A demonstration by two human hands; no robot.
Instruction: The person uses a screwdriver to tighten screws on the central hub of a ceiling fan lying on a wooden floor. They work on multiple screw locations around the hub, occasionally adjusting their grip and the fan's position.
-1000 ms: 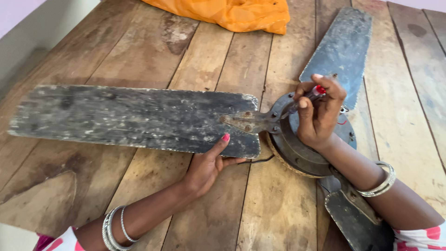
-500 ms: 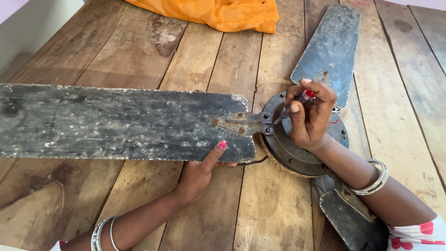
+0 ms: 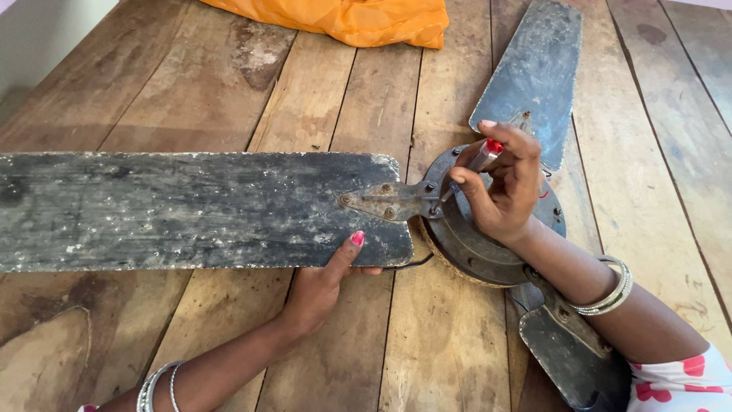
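Observation:
An old, dirty ceiling fan lies flat on the wooden floor, its round motor housing point(image 3: 473, 248) at the centre right. One long grey blade point(image 3: 191, 210) stretches to the left. My left hand point(image 3: 324, 282) grips the near edge of that blade, thumb on top. My right hand point(image 3: 499, 187) rests over the motor housing and holds a small red-handled screwdriver point(image 3: 482, 159), its tip at the metal bracket point(image 3: 396, 200) that joins the blade to the housing. A second blade point(image 3: 534, 72) points away from me, a third point(image 3: 568, 347) lies under my right forearm.
A crumpled orange cloth point(image 3: 343, 19) lies at the far edge of the wooden planks point(image 3: 229, 84). A pale wall point(image 3: 46, 38) borders the floor at the upper left.
The view has shifted so the fan sits further left and lower. My left hand slid slightly along the blade's edge; my right hand stays at the bracket with the screwdriver.

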